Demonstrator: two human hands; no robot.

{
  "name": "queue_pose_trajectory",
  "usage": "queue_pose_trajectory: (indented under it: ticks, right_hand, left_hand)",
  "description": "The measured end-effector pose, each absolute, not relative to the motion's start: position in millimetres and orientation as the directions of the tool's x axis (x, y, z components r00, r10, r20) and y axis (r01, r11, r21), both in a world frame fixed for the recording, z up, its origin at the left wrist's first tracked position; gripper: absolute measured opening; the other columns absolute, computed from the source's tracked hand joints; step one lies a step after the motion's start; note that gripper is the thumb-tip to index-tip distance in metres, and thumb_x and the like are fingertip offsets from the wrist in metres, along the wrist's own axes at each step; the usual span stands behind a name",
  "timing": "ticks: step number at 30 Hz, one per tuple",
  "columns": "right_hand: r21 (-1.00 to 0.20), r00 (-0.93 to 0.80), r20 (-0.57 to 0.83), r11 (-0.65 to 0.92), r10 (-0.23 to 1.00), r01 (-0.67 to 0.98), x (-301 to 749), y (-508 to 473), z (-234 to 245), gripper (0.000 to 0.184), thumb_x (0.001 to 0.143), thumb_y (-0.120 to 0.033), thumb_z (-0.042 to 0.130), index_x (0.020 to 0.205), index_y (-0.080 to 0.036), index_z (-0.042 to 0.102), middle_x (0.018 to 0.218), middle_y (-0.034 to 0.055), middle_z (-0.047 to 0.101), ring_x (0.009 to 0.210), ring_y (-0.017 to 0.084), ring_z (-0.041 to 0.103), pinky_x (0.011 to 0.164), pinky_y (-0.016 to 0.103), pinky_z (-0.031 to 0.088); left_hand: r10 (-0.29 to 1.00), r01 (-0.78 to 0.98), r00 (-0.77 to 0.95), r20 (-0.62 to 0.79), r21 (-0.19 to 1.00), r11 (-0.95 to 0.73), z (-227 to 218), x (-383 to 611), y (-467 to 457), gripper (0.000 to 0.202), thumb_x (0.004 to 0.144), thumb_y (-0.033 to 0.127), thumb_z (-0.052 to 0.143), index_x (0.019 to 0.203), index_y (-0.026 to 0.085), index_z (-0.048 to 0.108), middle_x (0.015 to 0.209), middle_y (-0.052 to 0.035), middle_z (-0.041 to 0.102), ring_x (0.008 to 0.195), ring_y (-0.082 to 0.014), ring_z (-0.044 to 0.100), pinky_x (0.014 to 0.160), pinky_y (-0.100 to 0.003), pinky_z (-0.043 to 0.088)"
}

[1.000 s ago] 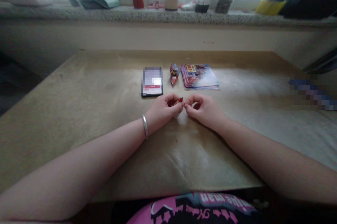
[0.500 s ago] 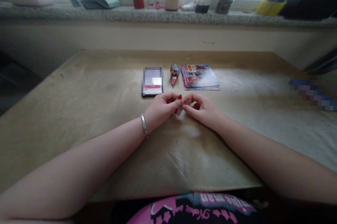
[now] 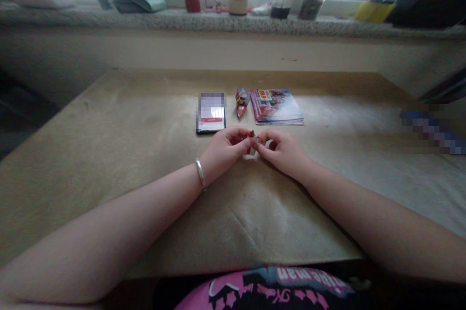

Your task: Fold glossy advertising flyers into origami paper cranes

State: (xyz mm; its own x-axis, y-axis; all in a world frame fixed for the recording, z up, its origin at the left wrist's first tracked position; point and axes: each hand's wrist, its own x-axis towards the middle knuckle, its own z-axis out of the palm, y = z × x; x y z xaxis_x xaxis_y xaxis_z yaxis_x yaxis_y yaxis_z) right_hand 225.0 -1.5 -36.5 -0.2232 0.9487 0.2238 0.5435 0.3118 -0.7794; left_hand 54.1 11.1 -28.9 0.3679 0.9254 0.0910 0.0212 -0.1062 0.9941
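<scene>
One paper piece — red, white

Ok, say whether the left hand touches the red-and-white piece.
Touching: in the head view, the left hand pinches the red-and-white piece, its thumb lying across it with red showing above and below.

phone is lying on table | folded paper, right | paper stack, farther right | held piece is sitting in front, between left hand, right hand
</scene>
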Motion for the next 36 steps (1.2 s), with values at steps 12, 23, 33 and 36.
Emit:
queue_pose_trajectory:
  ticks: [12,23,33,36]
  right_hand:
    - [-0.727,-0.29,0.261,0.385,0.921,0.568,225,-3,-30,0.016,0.082,-0.032,0.057,0.074,-0.018,0.061,0.068,0.0001,0.061,0.059,0.011,0.049,0.057,0.025,0.036]
    - [-0.883,-0.289,0.235,0.328,0.928,0.335,230,0,-37,0.018,0.083,-0.036,0.056,0.076,-0.019,0.055,0.075,0.0013,0.059,0.068,0.014,0.052,0.066,0.029,0.041]
    - [-0.903,-0.222,0.193,0.262,0.956,0.341,229,-2,-36,0.021,0.077,-0.037,0.062,0.07,-0.02,0.052,0.062,-0.0028,0.054,0.054,0.01,0.044,0.053,0.025,0.034]
    - [-0.885,-0.21,0.215,0.281,0.954,0.371,227,-3,-35,0.018,0.076,-0.033,0.063,0.071,-0.019,0.053,0.063,-0.0029,0.055,0.053,0.009,0.045,0.051,0.025,0.034]
  left_hand:
    - [0.924,0.024,0.366,0.111,0.991,-0.129,-29,48,16,0.025,0.07,0.036,0.071,0.077,0.012,0.065,0.069,-0.0012,0.065,0.061,-0.0098,0.057,0.061,-0.022,0.046]
    - [0.876,0.077,0.481,0.047,0.992,-0.096,-29,43,20,0.018,0.07,0.028,0.071,0.078,0.012,0.066,0.072,-0.0003,0.066,0.063,-0.0082,0.057,0.064,-0.022,0.046]
    - [0.876,-0.014,0.469,0.114,0.992,-0.122,-33,44,19,0.019,0.071,0.023,0.071,0.085,0.013,0.062,0.076,-0.0005,0.067,0.068,-0.0096,0.062,0.069,-0.023,0.049]
    - [0.889,-0.075,0.432,0.155,0.988,-0.136,-37,47,19,0.021,0.069,0.02,0.073,0.082,0.013,0.059,0.074,0.0003,0.066,0.068,-0.0097,0.063,0.069,-0.023,0.05]
